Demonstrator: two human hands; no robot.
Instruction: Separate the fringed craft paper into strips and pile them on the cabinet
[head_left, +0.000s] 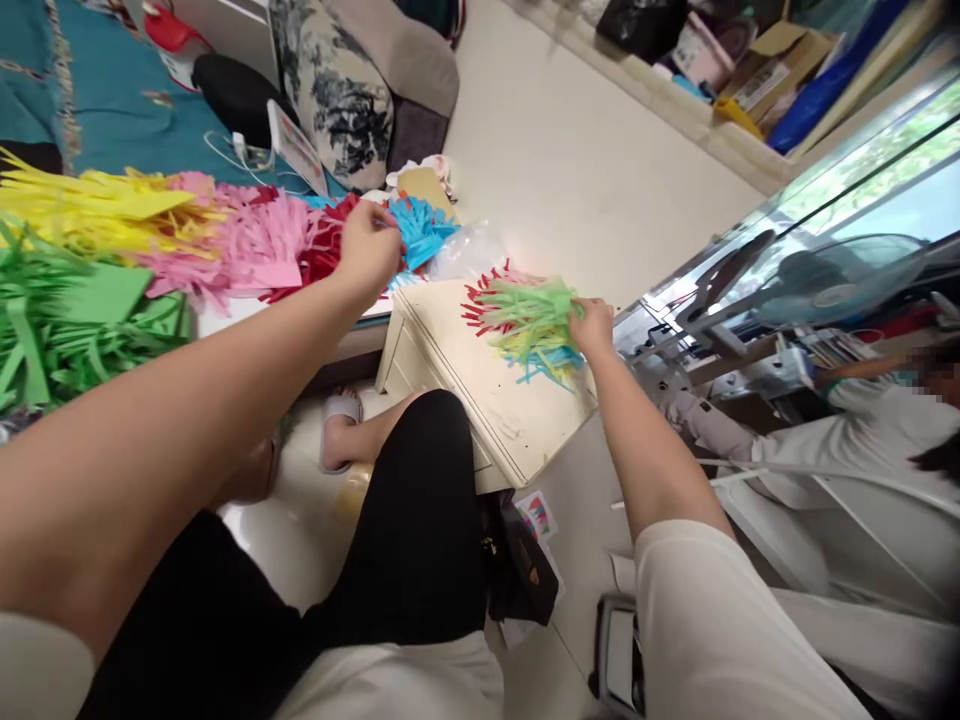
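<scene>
My left hand (367, 250) reaches out over a row of fringed paper sheets and pinches the edge of a blue fringed sheet (421, 232), next to a red sheet (322, 245). My right hand (591, 325) grips a stack of fringed paper (529, 320), light green on top with red, yellow and blue beneath, resting on a small cream table (495, 400). More fringed piles lie to the left: pink (247, 245), yellow (97, 210) and green (67, 330).
A patterned cushion (334, 90) and a dark sofa arm stand behind the piles. A clear plastic bag (469, 250) lies by the blue sheet. Another person in white (862, 420) sits at the right near a fan (832, 280). My black-clad knee (420, 500) is below the table.
</scene>
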